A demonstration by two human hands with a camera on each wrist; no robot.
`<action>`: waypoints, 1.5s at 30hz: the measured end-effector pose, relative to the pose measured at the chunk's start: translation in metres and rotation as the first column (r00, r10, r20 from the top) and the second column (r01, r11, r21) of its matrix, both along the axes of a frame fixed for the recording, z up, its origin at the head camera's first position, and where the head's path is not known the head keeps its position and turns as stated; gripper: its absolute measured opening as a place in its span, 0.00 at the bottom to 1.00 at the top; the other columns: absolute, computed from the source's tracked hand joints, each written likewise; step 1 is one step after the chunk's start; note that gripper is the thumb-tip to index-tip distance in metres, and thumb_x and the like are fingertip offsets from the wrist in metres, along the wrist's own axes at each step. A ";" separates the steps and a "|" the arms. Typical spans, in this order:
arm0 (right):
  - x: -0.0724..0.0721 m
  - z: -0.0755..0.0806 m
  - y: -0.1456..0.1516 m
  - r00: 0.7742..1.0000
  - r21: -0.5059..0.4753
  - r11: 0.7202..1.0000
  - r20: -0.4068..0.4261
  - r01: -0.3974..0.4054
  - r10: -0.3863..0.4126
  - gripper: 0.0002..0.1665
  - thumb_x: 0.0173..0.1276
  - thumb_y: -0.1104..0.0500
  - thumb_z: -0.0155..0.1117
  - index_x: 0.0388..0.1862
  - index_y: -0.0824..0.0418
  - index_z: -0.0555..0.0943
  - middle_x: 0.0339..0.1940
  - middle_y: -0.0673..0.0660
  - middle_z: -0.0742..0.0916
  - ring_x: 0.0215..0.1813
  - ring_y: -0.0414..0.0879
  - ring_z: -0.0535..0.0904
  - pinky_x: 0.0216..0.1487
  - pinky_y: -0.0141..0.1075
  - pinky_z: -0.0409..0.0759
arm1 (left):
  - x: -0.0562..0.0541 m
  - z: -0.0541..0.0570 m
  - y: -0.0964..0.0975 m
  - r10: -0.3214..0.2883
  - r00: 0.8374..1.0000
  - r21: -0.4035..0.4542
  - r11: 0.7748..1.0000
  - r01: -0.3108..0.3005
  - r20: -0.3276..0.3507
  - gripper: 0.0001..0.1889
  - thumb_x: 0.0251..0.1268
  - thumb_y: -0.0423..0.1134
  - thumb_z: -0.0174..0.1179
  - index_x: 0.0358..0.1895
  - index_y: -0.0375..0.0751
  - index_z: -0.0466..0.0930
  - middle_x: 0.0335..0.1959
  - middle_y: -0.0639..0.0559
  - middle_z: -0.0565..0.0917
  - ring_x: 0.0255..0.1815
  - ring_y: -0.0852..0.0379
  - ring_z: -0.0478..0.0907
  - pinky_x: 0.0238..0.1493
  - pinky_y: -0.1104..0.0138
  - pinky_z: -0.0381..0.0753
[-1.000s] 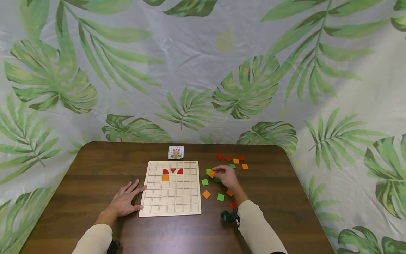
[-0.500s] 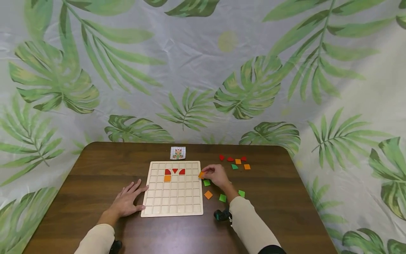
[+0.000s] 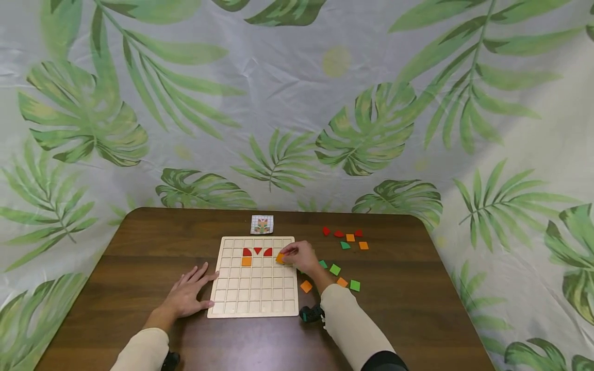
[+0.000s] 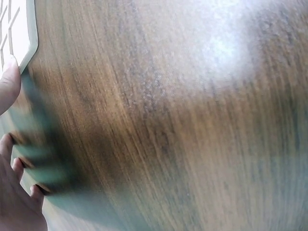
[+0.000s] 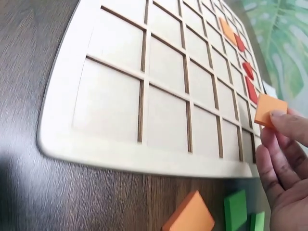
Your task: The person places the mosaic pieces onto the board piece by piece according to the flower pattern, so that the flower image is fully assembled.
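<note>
A pale wooden grid board [image 3: 255, 288] lies on the table. Near its top sit two red quarter-circle pieces, a red triangle [image 3: 257, 251] between them, and an orange square [image 3: 246, 262] below the left one. My right hand [image 3: 301, 257] pinches another orange square tile [image 5: 269, 109] between thumb and fingers, above the board's upper right part. My left hand [image 3: 185, 296] lies with fingers spread at the board's left edge. In the left wrist view the thumb [image 4: 10, 84] touches the board's corner.
Behind the board lies a small pattern card [image 3: 262, 224]. Right of the board are loose green squares [image 3: 355, 285], orange squares [image 3: 306, 286], green rounded pieces [image 3: 345, 245] and several red pieces [image 3: 339, 234]. A patterned cloth [image 3: 297, 103] hangs behind the table.
My right hand has carried the orange square tile leftward from the loose pieces to over the board. My left hand stays at the board's edge. The view has shifted slightly.
</note>
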State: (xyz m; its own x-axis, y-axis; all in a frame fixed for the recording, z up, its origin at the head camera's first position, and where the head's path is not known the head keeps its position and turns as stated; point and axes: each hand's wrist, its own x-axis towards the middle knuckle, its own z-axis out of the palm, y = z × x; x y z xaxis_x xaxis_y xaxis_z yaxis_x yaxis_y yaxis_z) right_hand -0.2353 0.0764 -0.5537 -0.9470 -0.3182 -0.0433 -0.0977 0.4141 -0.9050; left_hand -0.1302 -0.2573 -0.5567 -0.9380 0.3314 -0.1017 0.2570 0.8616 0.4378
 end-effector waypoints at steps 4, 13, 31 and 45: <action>-0.003 0.001 -0.010 1.000 0.047 0.999 -0.013 -0.027 0.028 0.06 0.60 0.70 0.68 0.36 0.67 0.86 0.30 0.55 0.86 0.30 0.41 0.78 0.34 0.31 0.80 | -0.001 -0.002 -0.001 0.007 1.000 -0.001 1.000 -0.007 0.001 0.39 0.52 0.52 0.69 0.69 0.46 0.68 0.74 0.34 0.57 0.71 0.29 0.53 0.66 0.34 0.50; -0.010 0.002 -0.027 0.998 0.101 0.994 -0.032 -0.051 0.055 0.04 0.58 0.70 0.70 0.33 0.67 0.87 0.29 0.55 0.86 0.28 0.39 0.77 0.33 0.29 0.78 | -0.002 -0.004 -0.003 0.008 1.000 -0.016 1.000 -0.008 0.009 0.40 0.52 0.53 0.68 0.69 0.46 0.67 0.74 0.35 0.57 0.72 0.29 0.52 0.66 0.35 0.50; -0.014 -0.004 -0.054 0.995 0.154 0.984 -0.034 -0.088 0.095 0.02 0.61 0.69 0.68 0.32 0.64 0.87 0.27 0.51 0.85 0.27 0.38 0.74 0.30 0.28 0.74 | -0.004 -0.006 -0.001 0.010 1.000 -0.020 1.000 -0.010 0.006 0.40 0.52 0.53 0.68 0.69 0.47 0.67 0.74 0.35 0.57 0.72 0.30 0.52 0.66 0.34 0.50; -0.016 -0.003 -0.069 0.990 0.210 0.974 -0.096 -0.081 0.103 0.03 0.60 0.68 0.69 0.32 0.63 0.87 0.26 0.50 0.85 0.26 0.36 0.73 0.31 0.27 0.73 | -0.003 -0.005 -0.002 0.009 1.000 -0.016 1.000 -0.009 -0.002 0.39 0.52 0.53 0.68 0.69 0.47 0.67 0.74 0.35 0.57 0.72 0.29 0.53 0.66 0.34 0.50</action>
State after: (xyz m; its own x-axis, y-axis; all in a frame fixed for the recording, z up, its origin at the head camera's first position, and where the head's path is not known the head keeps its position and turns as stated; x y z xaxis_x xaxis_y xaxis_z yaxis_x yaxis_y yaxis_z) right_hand -0.2513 0.0078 -0.5564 -0.9167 -0.3991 -0.0185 -0.2344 0.5748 -0.7840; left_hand -0.1331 -0.2590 -0.5612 -0.9412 0.3210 -0.1050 0.2497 0.8708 0.4236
